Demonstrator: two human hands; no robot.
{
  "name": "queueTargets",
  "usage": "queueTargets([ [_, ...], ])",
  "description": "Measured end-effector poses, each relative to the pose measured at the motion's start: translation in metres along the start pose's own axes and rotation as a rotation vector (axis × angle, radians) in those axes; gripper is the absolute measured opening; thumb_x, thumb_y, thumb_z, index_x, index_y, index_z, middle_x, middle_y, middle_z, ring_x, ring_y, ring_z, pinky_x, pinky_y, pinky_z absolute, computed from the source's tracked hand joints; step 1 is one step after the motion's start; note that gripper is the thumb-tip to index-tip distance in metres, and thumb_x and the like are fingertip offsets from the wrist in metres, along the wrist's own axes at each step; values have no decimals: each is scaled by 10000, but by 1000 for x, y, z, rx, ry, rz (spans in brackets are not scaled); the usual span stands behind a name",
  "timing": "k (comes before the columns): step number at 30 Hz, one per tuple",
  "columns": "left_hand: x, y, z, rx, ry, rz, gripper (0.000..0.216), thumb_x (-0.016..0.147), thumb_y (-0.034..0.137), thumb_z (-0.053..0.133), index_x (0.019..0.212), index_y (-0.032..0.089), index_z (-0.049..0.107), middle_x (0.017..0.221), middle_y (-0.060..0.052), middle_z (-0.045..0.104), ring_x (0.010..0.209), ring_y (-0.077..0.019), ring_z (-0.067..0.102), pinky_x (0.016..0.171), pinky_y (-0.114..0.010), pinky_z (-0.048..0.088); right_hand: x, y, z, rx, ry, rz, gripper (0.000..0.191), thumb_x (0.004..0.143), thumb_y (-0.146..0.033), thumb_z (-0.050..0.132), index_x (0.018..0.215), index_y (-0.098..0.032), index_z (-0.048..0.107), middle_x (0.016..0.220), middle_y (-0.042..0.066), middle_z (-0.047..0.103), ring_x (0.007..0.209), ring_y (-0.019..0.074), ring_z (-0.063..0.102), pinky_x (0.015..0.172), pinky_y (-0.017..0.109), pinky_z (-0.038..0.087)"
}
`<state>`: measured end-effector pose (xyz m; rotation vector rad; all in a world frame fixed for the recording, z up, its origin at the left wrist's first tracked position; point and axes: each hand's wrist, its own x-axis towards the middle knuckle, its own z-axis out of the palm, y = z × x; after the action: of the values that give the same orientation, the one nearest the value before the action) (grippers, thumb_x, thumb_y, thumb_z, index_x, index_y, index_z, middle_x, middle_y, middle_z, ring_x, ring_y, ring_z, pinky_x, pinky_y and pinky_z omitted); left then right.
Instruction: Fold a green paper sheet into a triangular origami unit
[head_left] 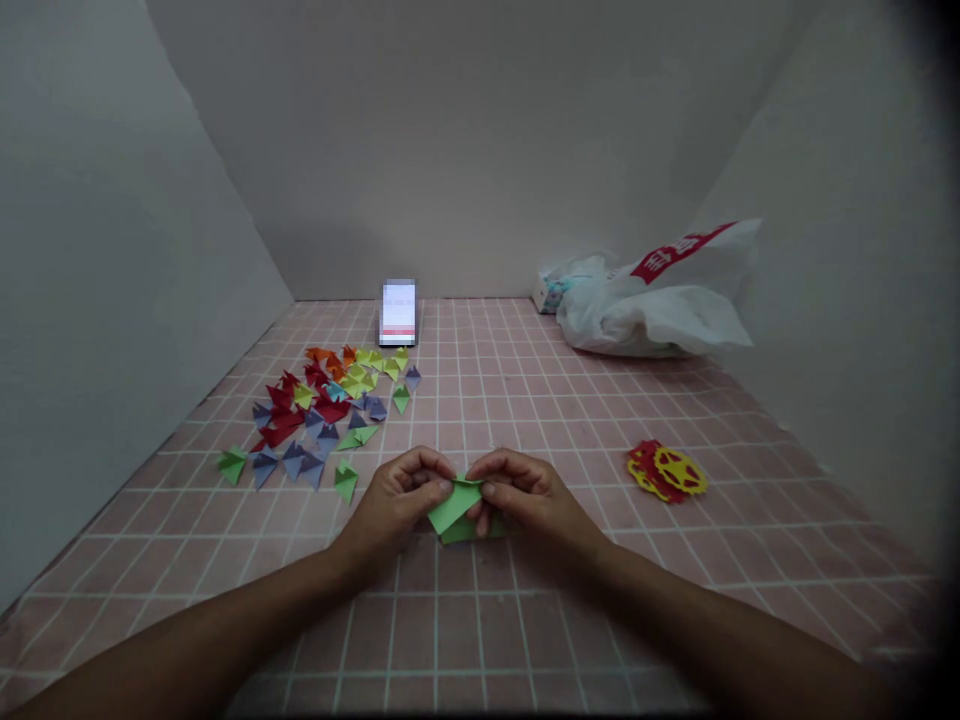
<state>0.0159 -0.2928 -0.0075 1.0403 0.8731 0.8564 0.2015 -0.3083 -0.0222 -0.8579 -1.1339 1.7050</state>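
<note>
A small green sheet of folded paper (454, 505) is pinched between my two hands, low in the middle of the view. My left hand (405, 495) grips its upper left edge between thumb and forefinger. At the upper right corner, the thumb and forefinger of my right hand (529, 495) close on the same sheet. Just beneath lies more green paper (472, 530), partly hidden by the held sheet and my right fingers. To the left of my hands stands a small folded green paper piece (346, 481).
Many folded paper pieces in red (281, 425), purple, yellow, orange and green spread over the tiled surface at left. Behind them stands a lit phone (398, 312). Red and yellow gear-shaped cutouts (681, 470) lie at right, with a white plastic bag (652, 310) and box (551, 290) behind.
</note>
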Motion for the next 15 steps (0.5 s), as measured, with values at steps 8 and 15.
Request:
queueTargets([
  [8, 0, -3, -2, -60, -2, -28, 125, 746, 250, 661, 799, 185, 568, 617, 27, 594, 549, -107, 525, 543, -223, 377, -1, -3, 0, 15, 26, 15, 100, 773, -222, 648, 845, -174, 697, 687, 17, 709, 567, 115, 647, 626, 273, 500],
  [15, -1, -3, -4, -23, -3, 10, 114, 759, 247, 657, 807, 176, 582, 617, 35, 559, 551, -91, 494, 547, -210, 362, -1, -3, 1, 20, 37, 32, 85, 762, -231, 647, 797, -175, 701, 681, 17, 708, 565, 111, 647, 626, 273, 504],
])
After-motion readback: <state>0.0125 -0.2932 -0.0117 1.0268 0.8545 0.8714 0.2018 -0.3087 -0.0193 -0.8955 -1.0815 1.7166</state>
